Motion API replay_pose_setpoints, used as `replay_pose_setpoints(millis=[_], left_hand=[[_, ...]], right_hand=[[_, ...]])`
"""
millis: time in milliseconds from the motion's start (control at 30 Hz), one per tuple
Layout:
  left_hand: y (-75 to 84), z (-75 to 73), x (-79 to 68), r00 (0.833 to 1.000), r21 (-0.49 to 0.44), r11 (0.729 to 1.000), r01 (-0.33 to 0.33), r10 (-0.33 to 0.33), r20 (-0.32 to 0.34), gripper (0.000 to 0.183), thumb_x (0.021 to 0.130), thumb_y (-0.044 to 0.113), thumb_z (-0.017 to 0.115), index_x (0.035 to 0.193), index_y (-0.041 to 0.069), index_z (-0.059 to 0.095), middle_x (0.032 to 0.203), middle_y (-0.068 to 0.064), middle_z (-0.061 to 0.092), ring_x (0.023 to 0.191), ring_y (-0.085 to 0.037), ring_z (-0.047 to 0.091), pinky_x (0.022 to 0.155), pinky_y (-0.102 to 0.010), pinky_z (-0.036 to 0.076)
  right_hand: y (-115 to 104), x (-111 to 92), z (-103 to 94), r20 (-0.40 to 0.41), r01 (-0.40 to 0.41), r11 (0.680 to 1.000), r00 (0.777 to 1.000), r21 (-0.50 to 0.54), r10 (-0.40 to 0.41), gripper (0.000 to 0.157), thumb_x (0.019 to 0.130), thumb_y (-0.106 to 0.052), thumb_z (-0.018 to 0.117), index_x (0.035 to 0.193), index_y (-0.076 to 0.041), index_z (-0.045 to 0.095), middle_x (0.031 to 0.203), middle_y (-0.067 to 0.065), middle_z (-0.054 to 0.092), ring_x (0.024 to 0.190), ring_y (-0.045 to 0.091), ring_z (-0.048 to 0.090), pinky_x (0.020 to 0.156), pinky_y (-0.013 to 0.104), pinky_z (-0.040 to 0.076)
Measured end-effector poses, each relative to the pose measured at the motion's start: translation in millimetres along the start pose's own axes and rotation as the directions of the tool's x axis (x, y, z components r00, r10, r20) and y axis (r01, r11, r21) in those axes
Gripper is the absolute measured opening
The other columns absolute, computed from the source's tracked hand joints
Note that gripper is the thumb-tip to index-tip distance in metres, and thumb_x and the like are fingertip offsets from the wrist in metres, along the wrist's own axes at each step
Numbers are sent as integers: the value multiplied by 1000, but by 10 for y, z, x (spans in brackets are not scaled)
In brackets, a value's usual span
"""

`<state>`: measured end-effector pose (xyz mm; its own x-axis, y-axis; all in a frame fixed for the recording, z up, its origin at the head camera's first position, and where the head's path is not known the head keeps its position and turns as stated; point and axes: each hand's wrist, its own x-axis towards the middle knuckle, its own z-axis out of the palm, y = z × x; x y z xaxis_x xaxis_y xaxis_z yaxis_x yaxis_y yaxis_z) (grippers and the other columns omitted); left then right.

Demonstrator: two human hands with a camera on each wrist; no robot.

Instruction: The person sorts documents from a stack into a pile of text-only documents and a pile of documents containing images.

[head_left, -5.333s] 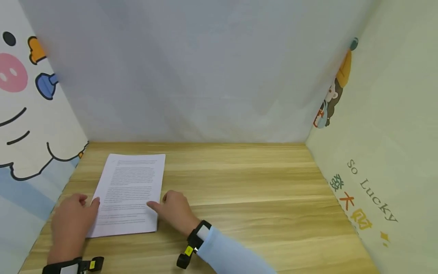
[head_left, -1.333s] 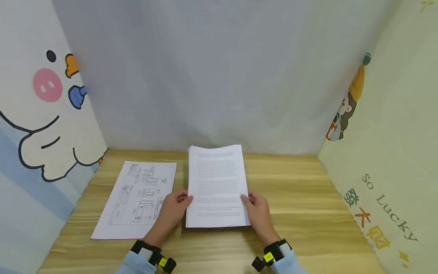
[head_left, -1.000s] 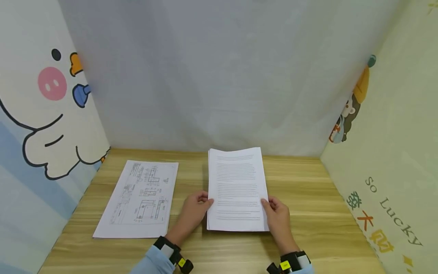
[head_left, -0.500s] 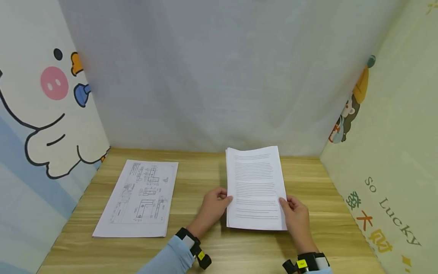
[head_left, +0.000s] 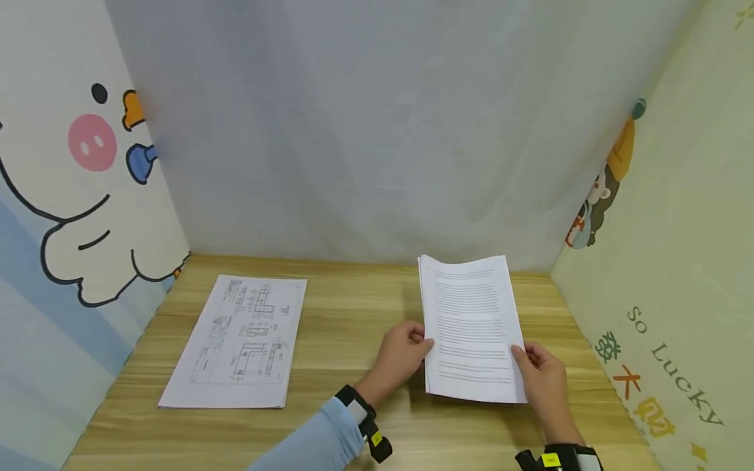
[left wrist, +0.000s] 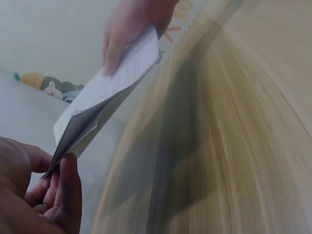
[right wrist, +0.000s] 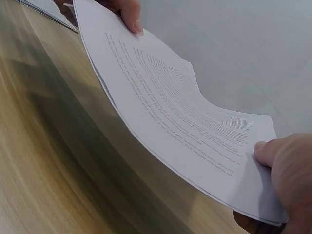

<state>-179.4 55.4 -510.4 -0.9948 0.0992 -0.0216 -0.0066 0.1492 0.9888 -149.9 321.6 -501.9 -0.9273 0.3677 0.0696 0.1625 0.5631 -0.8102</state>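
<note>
A thin stack of printed paper (head_left: 468,327), several sheets thick, hangs above the table on the right side. My left hand (head_left: 400,356) pinches its left edge, thumb on top and fingers underneath. On the opposite edge my right hand (head_left: 543,379) grips it the same way. The sheets (right wrist: 170,107) sag between both hands in the right wrist view, and their lower edges spread apart in the left wrist view. A shadow falls on the wood below them. Farther left, a second stack with technical drawings (head_left: 235,340) lies flat on the table.
The wood-grain table (head_left: 347,288) is bounded by a grey cloth backdrop (head_left: 353,131) behind. A cartoon-printed panel (head_left: 35,176) rises on the left, and a pale green panel with lettering (head_left: 677,229) stands on the right.
Both hands first lay beside the text pages at the left; they lifted them, uncovering the drawings, and carried them rightward. Over the last second the stack kept moving right.
</note>
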Motion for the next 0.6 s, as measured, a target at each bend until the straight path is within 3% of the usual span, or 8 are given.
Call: replay_pose_setpoints(millis=[233, 367, 500, 600], left_hand=[[74, 111, 10, 999, 21, 999, -41, 41, 8, 10, 92, 8, 74, 98, 2, 69, 79, -4, 61, 59, -10, 58, 46, -24, 52], [22, 121, 45, 998, 123, 990, -66, 67, -8, 10, 92, 11, 75, 97, 4, 69, 79, -2, 62, 62, -10, 59, 50, -23, 51], [-84, 114, 83, 994, 296, 951, -86, 100, -32, 12, 90, 16, 76, 95, 7, 70, 78, 2, 63, 66, -9, 57, 57, -23, 48], [-167, 101, 94, 995, 401, 914, -65, 88, -40, 11, 88, 18, 77, 90, 10, 69, 74, 5, 61, 64, -9, 54, 57, -24, 44]], right_hand=[[20, 32, -113, -7, -5, 1000, 1000, -13, 5, 48, 105, -36, 61, 130, 4, 68, 111, 21, 69, 82, 23, 61, 61, 21, 52], [55, 73, -95, 2, -27, 999, 1000, -33, 27, 45, 105, -36, 61, 128, 2, 69, 110, 18, 67, 85, 24, 58, 63, 22, 50], [144, 129, -3, 27, 7, 998, 1000, -67, -5, 40, 106, -32, 61, 124, 2, 70, 107, 18, 67, 84, 24, 58, 63, 24, 49], [201, 163, 83, 55, 60, 992, 997, -108, -55, 35, 106, -28, 62, 121, 2, 71, 103, 17, 67, 83, 24, 59, 63, 26, 49]])
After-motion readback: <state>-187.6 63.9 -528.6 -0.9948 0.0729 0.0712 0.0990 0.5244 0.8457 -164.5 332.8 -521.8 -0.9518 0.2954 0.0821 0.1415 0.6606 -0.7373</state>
